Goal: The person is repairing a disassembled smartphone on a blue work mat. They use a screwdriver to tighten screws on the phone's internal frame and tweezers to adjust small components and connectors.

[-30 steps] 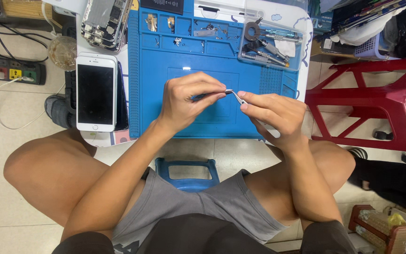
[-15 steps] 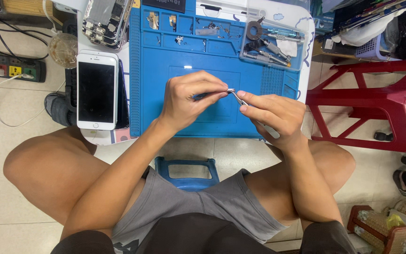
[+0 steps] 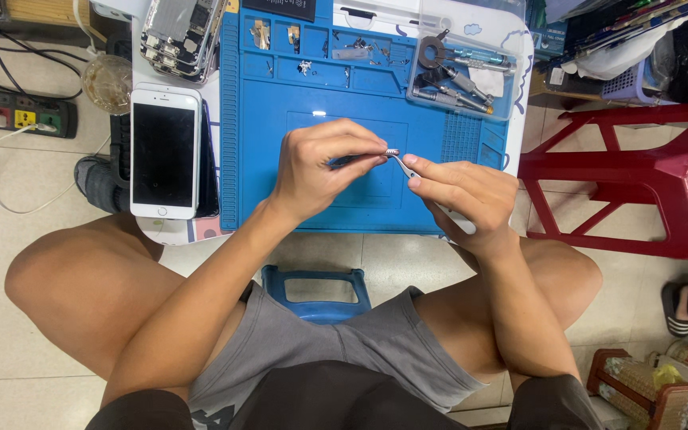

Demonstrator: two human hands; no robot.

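At centre frame I see a bright blue repair mat (image 3: 280,143); left of it, a white phone (image 3: 165,162) with a black screen; at right, a red plastic stool (image 3: 639,183); below, grey shorts (image 3: 344,350).

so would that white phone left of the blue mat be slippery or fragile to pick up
The white phone looks smooth and glossy, so probably slippery in bare fingers. Its glass front is likely fragile if dropped. It lies flat partly over a dark slab, so it may slide when pushed.

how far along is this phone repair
Done: an opened phone lies stripped at the blue mat, small parts sorted in its trays. In hand: left hand pinches a tiny part, right hand works tweezers. Left: white phone lies untouched.
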